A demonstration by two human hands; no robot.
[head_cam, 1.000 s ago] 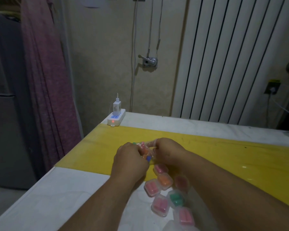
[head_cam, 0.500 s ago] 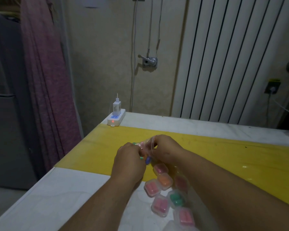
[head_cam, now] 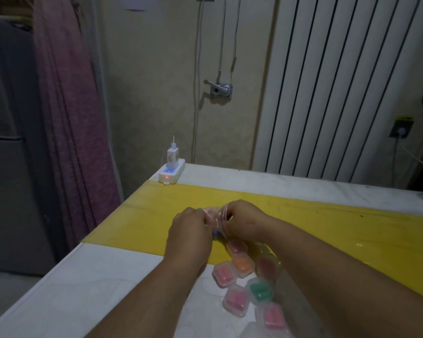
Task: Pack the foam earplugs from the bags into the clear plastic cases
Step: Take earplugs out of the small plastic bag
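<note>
Left hand (head_cam: 189, 234) and right hand (head_cam: 242, 222) pinching earplug bag (head_cam: 216, 217) — filled cases (head_cam: 242, 281) nearby

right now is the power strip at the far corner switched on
On: the power strip shows a lit red indicator light, and a white charger is plugged into it.

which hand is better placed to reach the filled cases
Right, likely: both hold the bag, but the cases lie closest to the right hand; the left hand is off to their side.
</note>
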